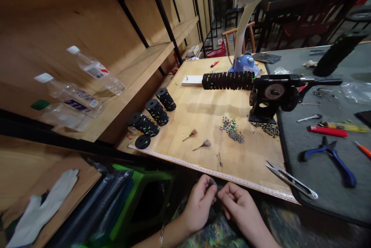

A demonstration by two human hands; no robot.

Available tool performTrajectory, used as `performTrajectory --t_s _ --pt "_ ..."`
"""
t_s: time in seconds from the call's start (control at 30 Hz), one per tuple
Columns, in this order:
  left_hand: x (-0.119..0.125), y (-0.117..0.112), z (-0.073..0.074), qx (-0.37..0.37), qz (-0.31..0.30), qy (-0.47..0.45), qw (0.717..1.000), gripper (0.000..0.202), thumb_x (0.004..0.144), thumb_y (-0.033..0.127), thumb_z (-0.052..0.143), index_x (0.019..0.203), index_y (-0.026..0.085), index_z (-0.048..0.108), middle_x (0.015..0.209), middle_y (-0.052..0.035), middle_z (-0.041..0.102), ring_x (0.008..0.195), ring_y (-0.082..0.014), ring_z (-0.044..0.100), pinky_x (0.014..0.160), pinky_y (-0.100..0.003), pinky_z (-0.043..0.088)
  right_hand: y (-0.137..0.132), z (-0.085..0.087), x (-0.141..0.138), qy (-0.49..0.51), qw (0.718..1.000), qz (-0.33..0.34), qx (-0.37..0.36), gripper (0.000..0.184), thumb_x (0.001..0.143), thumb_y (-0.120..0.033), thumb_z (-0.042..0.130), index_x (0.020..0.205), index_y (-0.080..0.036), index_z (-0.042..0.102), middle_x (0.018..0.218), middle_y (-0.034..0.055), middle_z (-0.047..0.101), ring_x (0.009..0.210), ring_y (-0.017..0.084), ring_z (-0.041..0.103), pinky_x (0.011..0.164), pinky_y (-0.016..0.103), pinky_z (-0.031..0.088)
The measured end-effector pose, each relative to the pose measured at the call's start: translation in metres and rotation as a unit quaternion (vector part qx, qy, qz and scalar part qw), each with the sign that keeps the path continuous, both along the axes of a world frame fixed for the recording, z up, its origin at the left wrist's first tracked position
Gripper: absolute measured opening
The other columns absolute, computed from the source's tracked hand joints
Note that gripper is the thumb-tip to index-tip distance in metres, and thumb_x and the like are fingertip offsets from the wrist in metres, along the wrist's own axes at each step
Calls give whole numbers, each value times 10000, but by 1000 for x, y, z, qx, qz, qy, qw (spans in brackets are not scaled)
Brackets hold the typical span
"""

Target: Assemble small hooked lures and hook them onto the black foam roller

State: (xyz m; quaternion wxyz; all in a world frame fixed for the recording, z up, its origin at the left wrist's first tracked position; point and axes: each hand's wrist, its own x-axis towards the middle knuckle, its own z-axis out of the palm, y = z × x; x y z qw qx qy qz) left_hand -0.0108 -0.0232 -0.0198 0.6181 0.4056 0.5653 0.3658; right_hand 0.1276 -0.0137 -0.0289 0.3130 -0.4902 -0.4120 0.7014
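Before the table's front edge, my left hand [200, 202] and my right hand [239, 204] are held close together, each with its fingers pinched. Whatever lies between the fingertips is too small or too hidden to make out. Just beyond them on the wooden tabletop [176, 124] is a small metal piece with thin wires [220, 160]. Farther off lie two feathery bundles with thin stems, one greyish [206, 143] and one orange-tinged [193, 133]. Behind these is a pile of colourful beads [228, 123] beside small grey metal pieces [237, 136].
A black hand-cranked winding machine [269, 93] carries a row of dark spools [228, 81]. Stacked black spools [145, 125] stand at left. Thread snips [291, 180] and blue pliers [333, 159] lie right. A measuring tape [199, 167] runs along the front edge. Plastic bottles [69, 95] rest on the shelf.
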Motion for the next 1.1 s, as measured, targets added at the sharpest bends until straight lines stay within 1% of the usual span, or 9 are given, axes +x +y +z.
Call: performTrajectory --t_s 0.1,0.27,0.43,0.53,0.67,0.83,0.97,1.1 --pt "0 0 0 11 0 9 1000 348 841 520 557 772 197 449 710 34 432 637 -118 408 600 -250 359 0 2 -1 -2 1000 4 -2 397 739 -557 601 606 -211 460 357 -103 396 365 64 266 423 205 210" --pt "-1 -1 -2 32 -2 21 999 307 865 476 545 773 199 448 723 30 432 650 -123 414 610 -250 372 0 0 -2 -5 1000 9 5 386 750 -542 590 606 -214 447 358 -103 399 364 64 270 425 207 205" --pt "-3 -1 -4 65 -16 71 995 220 905 382 496 797 196 452 749 14 456 685 -134 436 645 -254 389 1 -2 -2 -6 1000 12 2 388 747 -553 578 602 -218 444 357 -98 401 358 65 265 426 213 199" --pt "-4 -2 -3 94 -26 103 990 188 915 346 475 804 195 455 745 10 467 689 -140 455 661 -259 397 2 -2 -2 -2 1000 9 -13 400 725 -568 590 596 -222 434 351 -95 408 353 64 265 421 212 195" --pt "-5 -3 -2 146 -35 141 979 137 918 296 467 829 192 475 760 -5 500 706 -153 490 677 -266 408 5 3 -3 0 1000 5 -31 409 693 -584 603 594 -228 429 340 -98 402 343 59 247 409 211 186" --pt "-8 -5 -4 196 -58 186 961 95 928 235 429 864 191 483 780 -18 517 716 -157 507 679 -263 416 6 6 -2 4 999 4 -37 403 702 -584 597 608 -226 438 347 -96 408 344 58 251 407 212 182" --pt "-9 -6 -3 210 -77 208 952 102 931 221 409 878 186 489 781 -24 526 710 -158 516 670 -261 418 4 -2 0 2 1000 4 -13 402 746 -582 579 632 -216 457 372 -91 422 355 62 267 412 212 193" --pt "-9 -5 0 215 -90 222 947 118 929 218 411 856 184 497 777 -31 544 704 -159 526 662 -258 417 2 -8 2 -4 999 -3 38 392 780 -566 572 686 -190 510 421 -85 434 389 79 344 433 215 240"
